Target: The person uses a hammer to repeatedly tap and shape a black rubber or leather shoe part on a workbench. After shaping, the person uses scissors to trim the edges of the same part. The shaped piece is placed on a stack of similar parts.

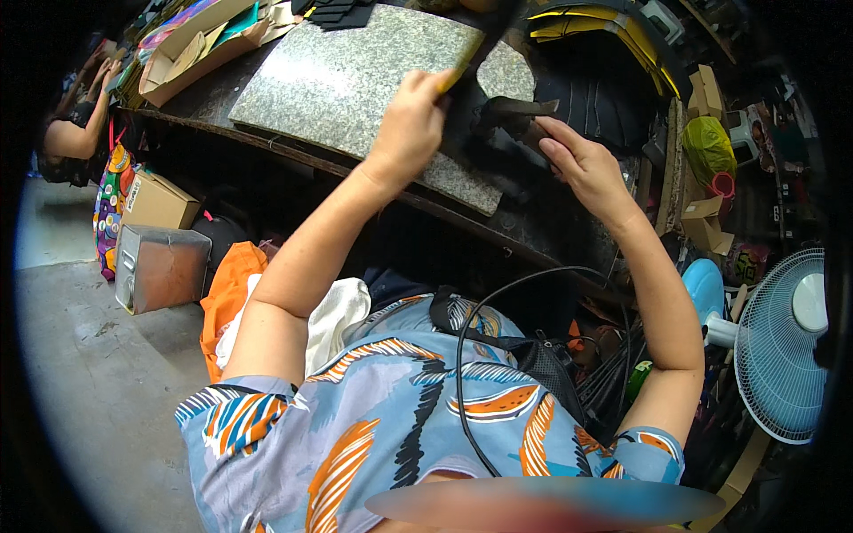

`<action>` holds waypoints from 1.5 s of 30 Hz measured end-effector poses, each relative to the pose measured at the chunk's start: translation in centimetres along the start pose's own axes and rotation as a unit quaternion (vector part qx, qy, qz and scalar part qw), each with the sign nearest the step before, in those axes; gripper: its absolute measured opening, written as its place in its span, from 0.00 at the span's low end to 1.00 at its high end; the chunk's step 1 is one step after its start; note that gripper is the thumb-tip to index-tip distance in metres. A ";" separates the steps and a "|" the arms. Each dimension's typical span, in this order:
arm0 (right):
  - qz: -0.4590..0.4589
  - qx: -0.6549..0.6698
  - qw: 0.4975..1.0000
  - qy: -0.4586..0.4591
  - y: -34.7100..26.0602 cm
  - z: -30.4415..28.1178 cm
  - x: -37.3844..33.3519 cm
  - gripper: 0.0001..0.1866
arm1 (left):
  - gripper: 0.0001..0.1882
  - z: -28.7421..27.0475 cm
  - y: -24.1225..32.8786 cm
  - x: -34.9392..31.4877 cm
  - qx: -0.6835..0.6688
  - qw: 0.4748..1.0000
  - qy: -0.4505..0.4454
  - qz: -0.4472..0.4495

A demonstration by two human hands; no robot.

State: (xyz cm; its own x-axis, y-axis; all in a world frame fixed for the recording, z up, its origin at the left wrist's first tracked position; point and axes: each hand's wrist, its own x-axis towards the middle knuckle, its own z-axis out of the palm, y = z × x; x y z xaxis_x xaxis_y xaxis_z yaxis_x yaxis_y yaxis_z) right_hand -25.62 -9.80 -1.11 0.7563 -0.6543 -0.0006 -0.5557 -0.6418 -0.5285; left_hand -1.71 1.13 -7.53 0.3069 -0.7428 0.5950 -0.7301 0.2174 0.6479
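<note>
My left hand is closed on a flat strip, yellow on one face and black at its edge, raised over the granite slab. My right hand pinches a dark, flexible-looking piece between thumb and fingers, just right of the slab. Its exact kind I cannot make out, nor whether it joins the strip. Beyond my right hand lie black panels with stitched-looking lines. Several small black pieces rest on the slab's far edge.
Yellow-edged black sheets are piled at the far right. An open cardboard box stands at the far left. A fan is close to my right elbow. A black cable loops across my front. Another person is at far left.
</note>
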 end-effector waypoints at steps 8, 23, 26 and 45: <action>-0.063 0.123 0.983 0.122 1.4 -2.1 -0.5 0.19 | 0.34 -4.7 -2.0 5.2 -0.037 0.926 -0.323 -0.194; -0.097 0.006 0.972 0.213 4.0 -1.6 0.4 0.20 | 0.32 -3.6 -4.0 5.0 -0.178 0.834 -0.470 -0.226; -0.124 -0.055 0.981 0.139 3.3 -0.3 -1.1 0.21 | 0.34 -4.5 -3.0 5.6 -0.149 0.817 -0.487 -0.269; -0.094 -0.027 0.980 0.171 2.6 -1.4 -0.2 0.20 | 0.33 -3.4 -5.1 6.2 -0.141 0.886 -0.431 -0.099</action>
State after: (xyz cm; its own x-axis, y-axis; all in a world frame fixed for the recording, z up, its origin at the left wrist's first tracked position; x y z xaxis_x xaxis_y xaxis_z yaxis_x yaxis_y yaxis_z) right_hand -27.71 -11.86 -1.25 0.6925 -0.6124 0.3814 -0.4423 -0.7780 -0.4463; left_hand 6.01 -2.50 -5.55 -0.2581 -0.9649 -0.0491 -0.4944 0.0883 0.8647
